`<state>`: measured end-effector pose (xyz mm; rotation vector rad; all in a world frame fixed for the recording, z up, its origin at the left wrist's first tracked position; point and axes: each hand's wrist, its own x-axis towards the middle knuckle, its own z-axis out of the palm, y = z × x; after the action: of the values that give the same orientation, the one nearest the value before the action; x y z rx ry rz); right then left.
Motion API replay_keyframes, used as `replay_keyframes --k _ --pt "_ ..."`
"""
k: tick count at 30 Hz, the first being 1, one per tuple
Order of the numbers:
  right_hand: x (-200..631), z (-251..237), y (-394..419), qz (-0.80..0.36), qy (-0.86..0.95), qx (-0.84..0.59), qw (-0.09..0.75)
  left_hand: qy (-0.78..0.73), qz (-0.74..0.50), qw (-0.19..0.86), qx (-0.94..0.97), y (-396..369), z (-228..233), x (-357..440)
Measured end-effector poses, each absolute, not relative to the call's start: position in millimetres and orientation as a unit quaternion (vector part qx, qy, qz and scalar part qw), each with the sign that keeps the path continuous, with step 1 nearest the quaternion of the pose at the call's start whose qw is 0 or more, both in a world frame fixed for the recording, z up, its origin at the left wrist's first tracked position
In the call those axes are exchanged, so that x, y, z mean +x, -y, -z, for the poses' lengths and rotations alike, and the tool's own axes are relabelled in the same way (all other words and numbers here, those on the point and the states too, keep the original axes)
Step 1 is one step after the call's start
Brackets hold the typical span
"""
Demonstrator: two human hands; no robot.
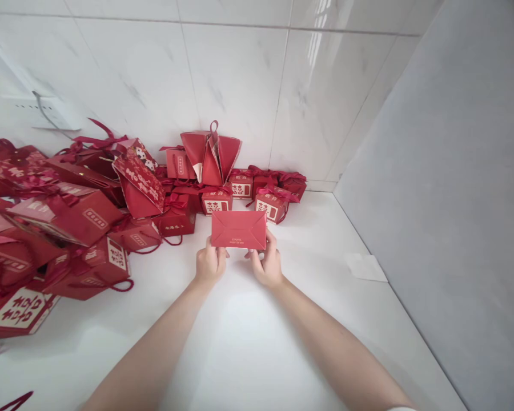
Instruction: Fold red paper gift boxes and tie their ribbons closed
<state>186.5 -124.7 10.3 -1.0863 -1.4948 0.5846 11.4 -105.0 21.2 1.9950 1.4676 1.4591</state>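
A flat folded box [239, 230] sits between the left hand [209, 264] and right hand [266, 265] above the tabletop [240, 342], with small boxes [244, 194] behind it along the wall [240, 74] and piled bags [68, 228] to its left.

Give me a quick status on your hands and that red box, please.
Left hand and right hand both gripping flat red box. Held above white counter. Pile of red gift boxes behind, apart.
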Motion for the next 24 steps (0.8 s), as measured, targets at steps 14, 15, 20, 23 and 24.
replay_keyframes --k 14,15,20,23,24 --pt "189.1 -11.2 119.7 -0.257 0.641 -0.492 0.53 -0.522 -0.495 0.115 0.685 102.8 -15.3 9.9" --pt "189.7 -10.5 119.1 -0.258 0.639 -0.496 0.528 -0.522 -0.494 0.107 0.687 102.7 -15.0 9.6" --pt "190.7 -9.7 115.8 -0.22 0.622 -0.507 0.555 -0.535 -0.475 0.153 0.682 102.0 -15.2 9.7" --pt "190.1 -12.9 113.9 -0.111 0.63 -0.468 0.61 -0.496 -0.442 0.282 0.692 97.7 -17.8 10.3" --pt "189.9 -14.5 113.4 -0.079 0.639 -0.45 0.618 -0.466 -0.431 0.344 0.692 95.5 -18.9 10.5"
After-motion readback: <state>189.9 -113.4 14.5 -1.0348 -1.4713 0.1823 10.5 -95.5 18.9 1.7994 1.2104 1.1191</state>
